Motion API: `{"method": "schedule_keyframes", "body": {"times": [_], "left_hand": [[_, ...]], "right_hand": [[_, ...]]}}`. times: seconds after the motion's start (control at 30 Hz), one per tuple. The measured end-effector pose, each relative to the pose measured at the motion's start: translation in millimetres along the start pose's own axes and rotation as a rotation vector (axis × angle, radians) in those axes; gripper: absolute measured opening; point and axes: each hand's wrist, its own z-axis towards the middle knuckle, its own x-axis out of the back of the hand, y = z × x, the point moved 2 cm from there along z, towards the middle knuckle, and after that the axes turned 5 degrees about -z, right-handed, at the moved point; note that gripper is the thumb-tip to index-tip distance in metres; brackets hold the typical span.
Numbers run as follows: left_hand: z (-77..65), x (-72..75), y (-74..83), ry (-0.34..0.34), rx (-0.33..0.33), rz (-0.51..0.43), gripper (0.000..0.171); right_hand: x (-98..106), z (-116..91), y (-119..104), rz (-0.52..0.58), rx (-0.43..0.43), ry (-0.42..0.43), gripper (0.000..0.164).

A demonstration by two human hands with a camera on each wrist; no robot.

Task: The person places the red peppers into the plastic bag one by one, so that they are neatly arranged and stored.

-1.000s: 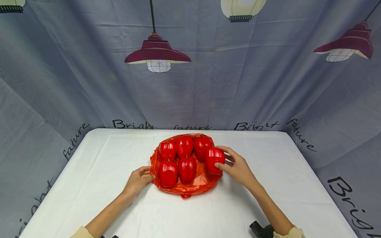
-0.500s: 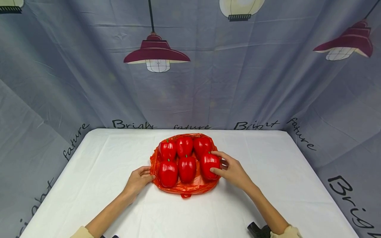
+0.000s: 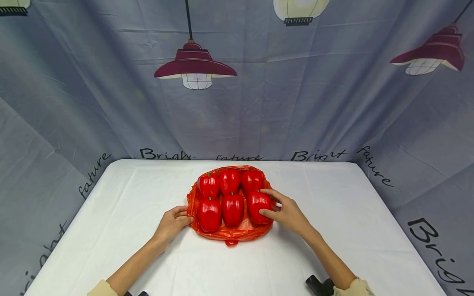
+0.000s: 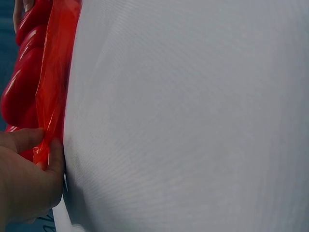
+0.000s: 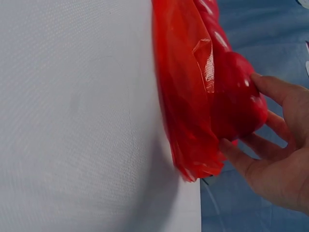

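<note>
Several glossy red bell peppers with green stems, such as the front middle one (image 3: 233,210), sit in two rows in an orange-red plastic bag (image 3: 237,235) on the table. My left hand (image 3: 171,224) pinches the bag's left rim between thumb and fingers, as the left wrist view also shows at close range. At the bag's right side, my right hand (image 3: 290,213) holds the front right bell pepper (image 3: 258,207), fingers at its far side and thumb at its near side. In the right wrist view, this bell pepper (image 5: 239,104) rises above the bag's edge.
A white cloth covers the table (image 3: 148,181). Behind it hangs a grey-blue curtain (image 3: 252,111) printed with lamps and lettering. A black device (image 3: 319,284) is at the right wrist. A red tab (image 3: 231,243) sticks out at the bag's front.
My right hand has moved left and slightly toward me with the bell pepper, bringing it from the bag's right rim into the front row. The left hand has stayed at the left rim.
</note>
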Motion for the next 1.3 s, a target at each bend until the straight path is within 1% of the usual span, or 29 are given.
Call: {"method": "schedule_keyframes", "body": {"times": [0.33, 0.57, 0.9, 1.13, 1.3], "left_hand": [[-0.1, -1.1, -3.2, 0.004, 0.006, -0.01, 0.043], [-2.1, -0.7, -0.1, -0.003, 0.006, -0.002, 0.044], [-0.7, -2.0, -0.9, -0.012, 0.003, -0.02, 0.044], [0.0, -3.2, -0.5, -0.02, 0.001, -0.027, 0.044], [-1.2, -2.2, 0.9, -0.014, 0.014, -0.031, 0.044]], "right_hand": [[-3.5, -0.2, 2.0, -0.043, -0.054, -0.012, 0.058], [-4.4, 0.5, 1.4, -0.072, -0.045, -0.013, 0.059], [-5.2, 1.8, 4.0, -0.127, -0.035, 0.001, 0.058], [-4.7, 1.3, 5.5, -0.127, -0.049, -0.001, 0.058], [-3.9, 1.5, 5.7, -0.146, -0.028, 0.006, 0.056]]}}
